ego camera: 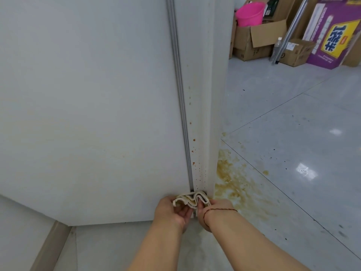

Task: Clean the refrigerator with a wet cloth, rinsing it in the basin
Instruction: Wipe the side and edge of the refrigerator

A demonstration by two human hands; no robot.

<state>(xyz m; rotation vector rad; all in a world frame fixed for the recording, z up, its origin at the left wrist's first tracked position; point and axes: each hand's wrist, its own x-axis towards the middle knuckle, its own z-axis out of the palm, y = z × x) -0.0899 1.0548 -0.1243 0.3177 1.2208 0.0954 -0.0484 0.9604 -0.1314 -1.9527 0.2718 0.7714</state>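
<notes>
Hands come first, nearest the camera: the left hand [172, 211] and the right hand [210, 209] meet at the foot of the refrigerator [88, 114], both with fingers curled onto the cloth [192, 199], which is bunched in folds between them and touches the refrigerator's bottom corner. A red string [218, 211] circles the right wrist. The cloth looks yellowed along its folds.

The step in hand reads as refolding or gathering the cloth at the base of the refrigerator's edge strip, probably to find a cleaner face. The next move likely calls for pressing that face against the strip and wiping the orange-red specks [194, 153] that dot it just above the cloth, thinning out higher up. Given how soiled the cloth appears, a rinse may be due soon; no basin can be identified for certain, though a pink tub [250, 13] stands well beyond the refrigerator, far right of its top edge.

The refrigerator's broad side is pale grey with faint yellowish smears, and a grey seal [179, 94] runs up it beside the speckled strip. Right of its foot, a brownish spill [234, 184] spreads over the glossy grey floor [293, 133]. Farther back, past the refrigerator's right edge, sit cardboard boxes [256, 40], a clear bottle [276, 47] and a purple carton [336, 36].
</notes>
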